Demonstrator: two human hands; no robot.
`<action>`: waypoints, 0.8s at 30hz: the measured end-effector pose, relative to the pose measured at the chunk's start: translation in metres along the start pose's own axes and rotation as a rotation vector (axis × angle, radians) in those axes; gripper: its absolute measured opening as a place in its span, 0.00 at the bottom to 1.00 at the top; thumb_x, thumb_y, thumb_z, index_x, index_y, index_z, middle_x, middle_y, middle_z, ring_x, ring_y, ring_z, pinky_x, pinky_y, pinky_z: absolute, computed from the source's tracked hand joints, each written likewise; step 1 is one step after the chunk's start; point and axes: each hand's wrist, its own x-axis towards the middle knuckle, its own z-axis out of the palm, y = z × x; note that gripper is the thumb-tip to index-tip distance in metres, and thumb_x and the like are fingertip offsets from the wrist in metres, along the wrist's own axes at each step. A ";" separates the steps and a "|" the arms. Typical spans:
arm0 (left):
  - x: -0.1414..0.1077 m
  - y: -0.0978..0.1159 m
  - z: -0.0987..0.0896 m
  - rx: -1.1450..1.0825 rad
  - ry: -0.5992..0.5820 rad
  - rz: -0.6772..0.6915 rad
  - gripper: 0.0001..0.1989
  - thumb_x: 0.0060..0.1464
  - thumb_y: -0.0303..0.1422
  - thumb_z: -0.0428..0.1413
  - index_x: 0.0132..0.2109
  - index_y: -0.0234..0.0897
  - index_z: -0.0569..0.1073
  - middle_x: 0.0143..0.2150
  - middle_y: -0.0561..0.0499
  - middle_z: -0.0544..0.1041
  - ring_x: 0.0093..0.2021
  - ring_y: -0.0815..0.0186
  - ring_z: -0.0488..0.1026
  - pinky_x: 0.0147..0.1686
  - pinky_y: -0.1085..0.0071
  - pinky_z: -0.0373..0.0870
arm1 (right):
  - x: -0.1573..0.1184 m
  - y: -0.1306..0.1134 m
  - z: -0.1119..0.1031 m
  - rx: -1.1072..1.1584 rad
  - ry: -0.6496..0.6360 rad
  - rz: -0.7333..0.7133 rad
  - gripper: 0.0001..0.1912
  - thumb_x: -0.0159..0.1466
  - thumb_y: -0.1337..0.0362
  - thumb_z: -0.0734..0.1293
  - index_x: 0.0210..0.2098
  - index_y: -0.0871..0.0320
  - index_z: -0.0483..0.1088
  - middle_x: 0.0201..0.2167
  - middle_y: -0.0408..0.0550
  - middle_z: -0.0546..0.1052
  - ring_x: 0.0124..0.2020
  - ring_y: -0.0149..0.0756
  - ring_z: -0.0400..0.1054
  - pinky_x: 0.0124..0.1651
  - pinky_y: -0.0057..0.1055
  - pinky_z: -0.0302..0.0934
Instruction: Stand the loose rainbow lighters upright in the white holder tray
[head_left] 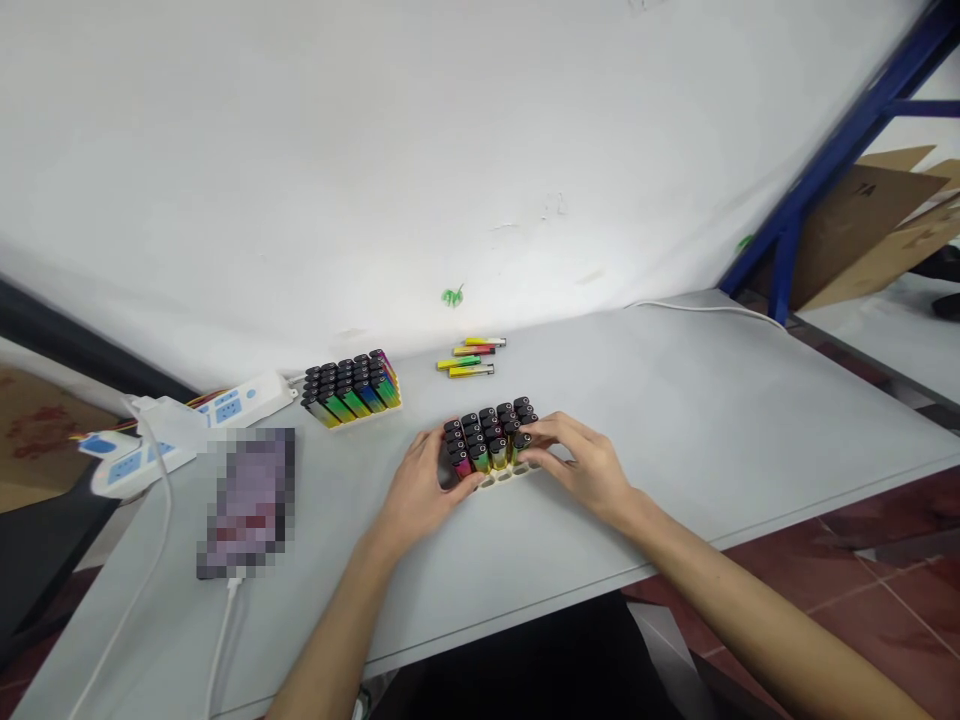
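Several lighters (478,458) with black tops and coloured bodies stand upright in rows in a pale tray (504,476). The tray's front row has bare round holes. My left hand (424,485) grips the tray's left end, thumb at the front edge and fingers along the side. At the front right corner, my right hand (589,465) has thumb and fingers closed around a lighter (520,446), which stands upright in or just over the tray; its lower end is partly hidden.
Behind and to the left stands a second tray (367,415) filled with upright lighters. Loose lighters (472,371) lie near the wall. Farther left are a power strip (240,400), a blurred phone (251,500) and a white cable (225,630). Cardboard boxes (862,230) stand at right, beyond a blue frame (787,240).
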 end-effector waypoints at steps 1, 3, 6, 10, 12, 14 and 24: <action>0.000 0.000 0.000 0.003 0.002 0.005 0.33 0.55 0.38 0.62 0.65 0.42 0.60 0.59 0.44 0.71 0.60 0.53 0.69 0.59 0.55 0.67 | 0.000 0.000 0.000 0.005 0.009 0.002 0.12 0.67 0.60 0.69 0.50 0.49 0.73 0.36 0.48 0.78 0.34 0.36 0.75 0.37 0.35 0.72; -0.001 0.000 0.000 0.011 0.002 0.009 0.33 0.56 0.38 0.62 0.65 0.41 0.60 0.58 0.43 0.71 0.60 0.53 0.69 0.59 0.55 0.67 | 0.000 0.001 0.001 0.013 0.013 0.006 0.11 0.67 0.60 0.69 0.49 0.50 0.73 0.36 0.48 0.78 0.34 0.36 0.75 0.36 0.35 0.72; -0.001 0.000 0.000 0.015 -0.002 0.004 0.32 0.56 0.39 0.62 0.65 0.41 0.60 0.57 0.44 0.72 0.60 0.53 0.69 0.58 0.56 0.68 | -0.001 0.000 0.002 0.034 -0.021 0.050 0.10 0.67 0.58 0.68 0.48 0.50 0.73 0.37 0.48 0.79 0.34 0.36 0.75 0.36 0.34 0.72; -0.002 0.001 -0.001 0.010 -0.004 -0.013 0.32 0.55 0.38 0.62 0.64 0.41 0.60 0.56 0.44 0.72 0.59 0.53 0.70 0.58 0.55 0.68 | -0.001 -0.002 0.004 0.030 -0.029 0.198 0.11 0.64 0.54 0.71 0.43 0.51 0.72 0.35 0.46 0.81 0.31 0.37 0.76 0.32 0.32 0.71; -0.002 0.002 -0.001 0.004 -0.005 -0.016 0.32 0.56 0.38 0.62 0.64 0.41 0.60 0.57 0.44 0.72 0.59 0.53 0.70 0.58 0.55 0.68 | -0.002 -0.002 0.003 0.010 -0.009 0.218 0.10 0.63 0.54 0.71 0.39 0.52 0.71 0.34 0.46 0.80 0.28 0.35 0.75 0.28 0.31 0.68; -0.002 0.002 -0.001 -0.004 -0.005 -0.014 0.33 0.56 0.38 0.61 0.65 0.41 0.59 0.58 0.43 0.71 0.59 0.53 0.69 0.58 0.55 0.68 | -0.002 -0.003 0.001 -0.010 0.020 0.199 0.08 0.66 0.55 0.69 0.37 0.52 0.71 0.32 0.46 0.79 0.27 0.34 0.73 0.28 0.30 0.66; 0.000 0.004 -0.002 -0.025 -0.009 -0.013 0.31 0.55 0.40 0.62 0.63 0.41 0.62 0.55 0.44 0.73 0.58 0.52 0.70 0.57 0.54 0.69 | 0.028 0.018 -0.013 -0.036 0.163 0.350 0.14 0.70 0.54 0.60 0.33 0.54 0.69 0.28 0.47 0.77 0.29 0.36 0.70 0.32 0.33 0.63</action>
